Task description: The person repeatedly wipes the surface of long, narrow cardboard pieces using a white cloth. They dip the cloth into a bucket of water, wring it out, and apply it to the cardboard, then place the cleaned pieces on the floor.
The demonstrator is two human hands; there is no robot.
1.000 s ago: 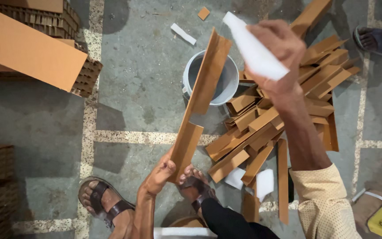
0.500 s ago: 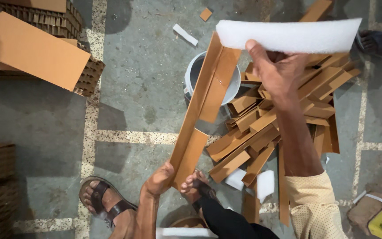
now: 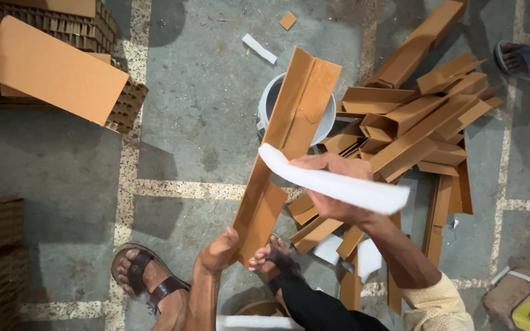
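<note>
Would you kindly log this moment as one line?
left hand: holds cardboard angle piece | right hand: holds white foam strip | behind: white bucket

My left grip [image 3: 219, 251] holds matt brown cardboard angle [image 3: 283, 147]; right grip [image 3: 332, 187] soft white foam strip [image 3: 338, 182]. Floor [image 3: 197, 135] rough grey concrete; bucket [image 3: 267, 104] smooth plastic.

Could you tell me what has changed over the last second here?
The right hand brought the white foam strip down from above the pile to the brown cardboard angle piece. The left hand kept gripping the angle's lower end; the white bucket and cardboard pile stayed put.
</note>
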